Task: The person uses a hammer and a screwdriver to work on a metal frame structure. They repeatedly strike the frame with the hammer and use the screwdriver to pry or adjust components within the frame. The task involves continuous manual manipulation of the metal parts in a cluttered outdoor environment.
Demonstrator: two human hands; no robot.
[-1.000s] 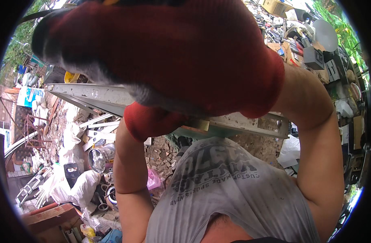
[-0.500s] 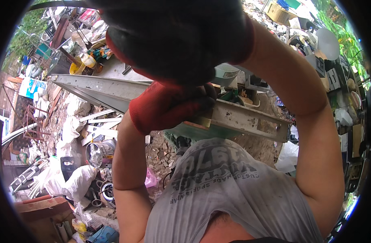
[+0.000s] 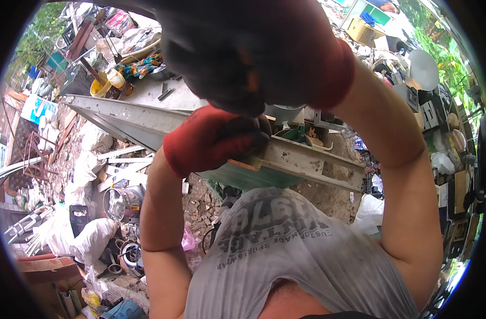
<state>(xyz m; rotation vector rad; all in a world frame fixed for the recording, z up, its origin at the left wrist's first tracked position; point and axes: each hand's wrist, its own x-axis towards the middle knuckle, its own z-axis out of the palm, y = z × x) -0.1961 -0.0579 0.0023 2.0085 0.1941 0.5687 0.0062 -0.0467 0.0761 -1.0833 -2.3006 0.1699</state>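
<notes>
My left hand point(image 3: 214, 141), in a red glove with dark fingers, rests at a long grey metal channel point(image 3: 307, 159) lying across in front of me. Its fingers are closed, and what they hold is hidden. Just under them, a small block with an orange-brown edge point(image 3: 244, 165) shows against the channel. My right hand point(image 3: 259, 58), in a dark glove with a red cuff, is raised close to the camera above the left one. Its fingers are curled around something blurred; an orange streak point(image 3: 249, 72) shows between them.
A pale board point(image 3: 182, 98) lies behind the channel, with a yellow bucket point(image 3: 98, 86) to its left. White sacks point(image 3: 94, 234), a metal pot point(image 3: 115, 204) and scrap strips cover the ground at left. Piled appliances and a round grey disc point(image 3: 424, 70) stand at right.
My right hand has shifted slightly right, showing more of the board behind it. My left hand stays at the channel; the whole view has moved a little.
</notes>
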